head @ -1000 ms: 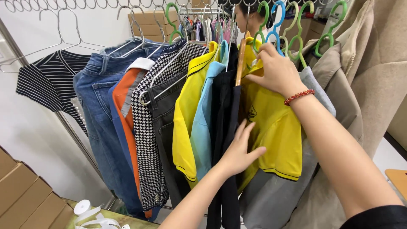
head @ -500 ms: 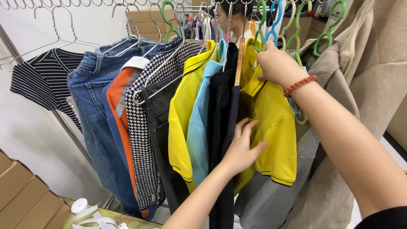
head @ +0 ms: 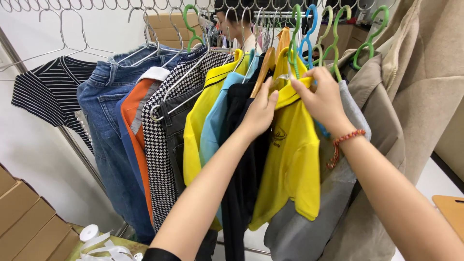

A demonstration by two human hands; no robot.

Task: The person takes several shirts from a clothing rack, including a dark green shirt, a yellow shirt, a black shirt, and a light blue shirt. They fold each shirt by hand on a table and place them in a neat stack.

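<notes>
L hand [head: 259,112] lay flat on the black garment [head: 241,159], fingers open, gripping nothing. R hand [head: 323,96] pinched the yellow polo shirt [head: 290,159] collar, mid-rack. Polo was on its green hanger [head: 294,46], not off the rail [head: 145,4] yet, I'd judge.

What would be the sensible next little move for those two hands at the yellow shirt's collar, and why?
Probably lift the yellow shirt by its green hanger off the rail. The right hand already pinches the collar just under that hook, and the left hand presses the black garment aside, so the shirt hangs parted from its neighbours. This is only a guess.
</notes>
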